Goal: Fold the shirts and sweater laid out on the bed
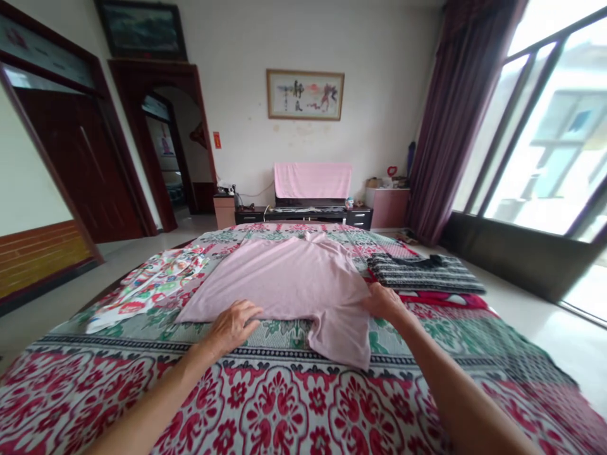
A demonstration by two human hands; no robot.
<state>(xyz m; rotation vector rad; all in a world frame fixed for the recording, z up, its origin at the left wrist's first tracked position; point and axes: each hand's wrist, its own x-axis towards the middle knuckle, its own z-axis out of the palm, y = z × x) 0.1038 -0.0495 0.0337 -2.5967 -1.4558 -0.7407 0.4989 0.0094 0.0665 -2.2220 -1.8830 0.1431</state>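
Observation:
A pale pink short-sleeved T-shirt (279, 278) lies spread sideways on the patterned cloth, its hem to the left and its neck side to the right. One sleeve points toward me. My left hand (237, 323) rests at the shirt's near side edge, fingers stretched out and thumb apart. At the shoulder edge on the right, my right hand (383, 301) has its fingers closed on the fabric; the fingertips are partly hidden.
A folded black-and-white striped garment (422, 275) lies on the right over a red cloth (448, 299). To the left is a white garment with colourful prints (156, 284). The patterned cloth (279, 411) covers the broad surface. Beyond stands a low cabinet (359, 218).

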